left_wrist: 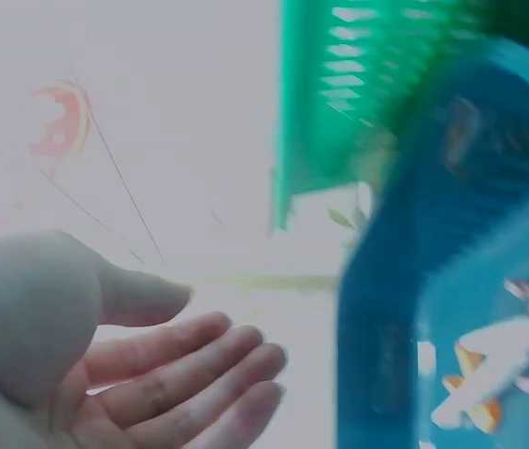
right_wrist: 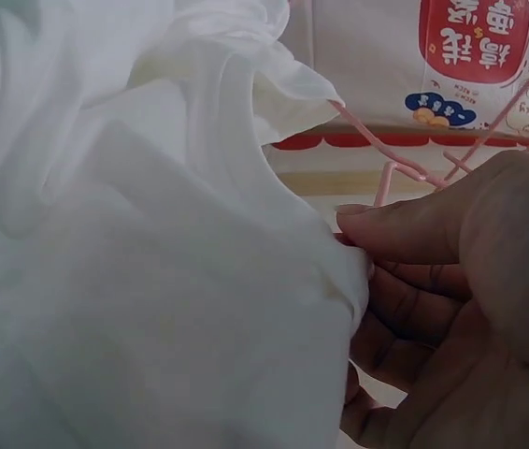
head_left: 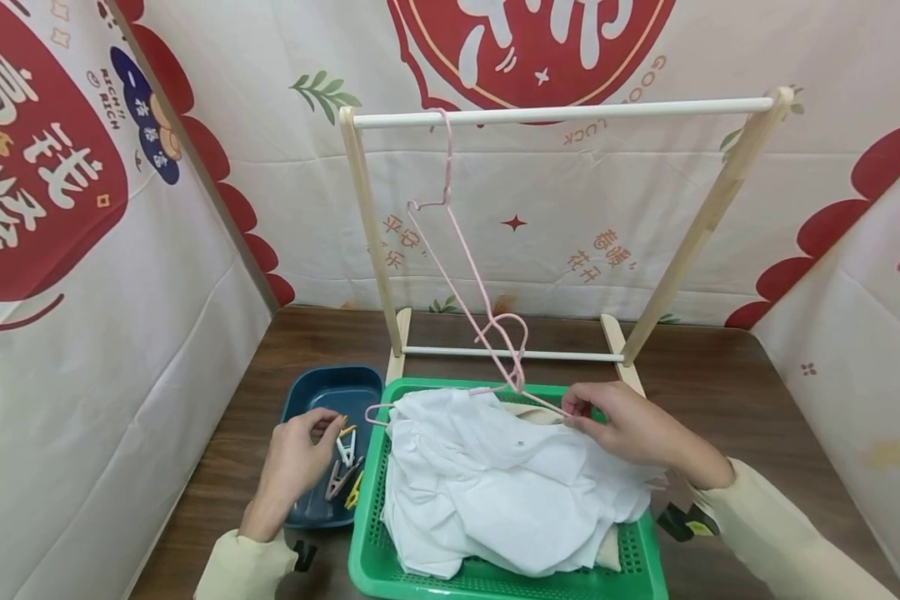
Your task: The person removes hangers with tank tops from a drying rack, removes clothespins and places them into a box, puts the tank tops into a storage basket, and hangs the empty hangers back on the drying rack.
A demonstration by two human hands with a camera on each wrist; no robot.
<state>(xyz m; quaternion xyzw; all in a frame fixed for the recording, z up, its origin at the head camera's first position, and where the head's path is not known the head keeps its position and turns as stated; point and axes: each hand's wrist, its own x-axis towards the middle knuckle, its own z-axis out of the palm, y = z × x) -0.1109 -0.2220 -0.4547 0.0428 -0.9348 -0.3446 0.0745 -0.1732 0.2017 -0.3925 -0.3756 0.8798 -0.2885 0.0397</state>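
Observation:
Beside the blue basin, my left hand (head_left: pixel 296 454) is loosely bent and holds nothing; the left wrist view shows its fingers (left_wrist: pixel 194 369) apart from the thumb. Several clothes pegs (head_left: pixel 347 450) lie in the basin (head_left: pixel 307 508) near it. My right hand (head_left: pixel 630 425) pinches the right end of a pink clothes hanger (head_left: pixel 525 333) at the edge of a white garment (head_left: pixel 495 475). That garment covers part of the hanger, whose other end sticks out at left. In the right wrist view, white cloth (right_wrist: pixel 199 299) lies against the right fingers.
The garment lies heaped in a green basket (head_left: pixel 367 533), with beige cloth (head_left: pixel 610 550) beneath. Behind stands a wooden rack with a white rod (head_left: pixel 570 112); another pink hanger (head_left: pixel 448 158) hangs from it. Printed cloth walls (head_left: pixel 525 225) enclose the brown table (head_left: pixel 720 400).

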